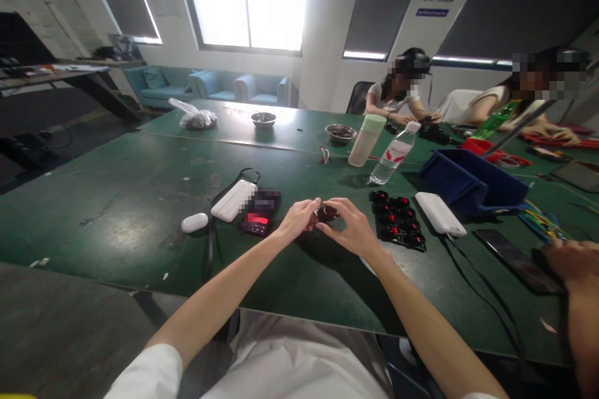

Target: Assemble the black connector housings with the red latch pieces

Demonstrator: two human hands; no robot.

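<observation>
Between my two hands, just above the green table (140, 199), is a small black part (326, 214); its exact kind is too small to make out. My left hand (302, 218) grips it from the left with the fingers closed. Curved around its right side, my right hand (350, 224) pinches it between thumb and fingers. To the right of my right hand lie several black parts with red pieces (397, 221), set close together in rows. A phone (259, 215) with a lit screen lies left of my left hand.
Left stand a white power bank (234, 201) and a white earbud case (194, 222). Ahead are a water bottle (393, 156), a green-capped bottle (367, 142) and metal bowls (263, 120). On the right are a blue bin (472, 184), another power bank (440, 214) and a co-worker's hand (573, 262).
</observation>
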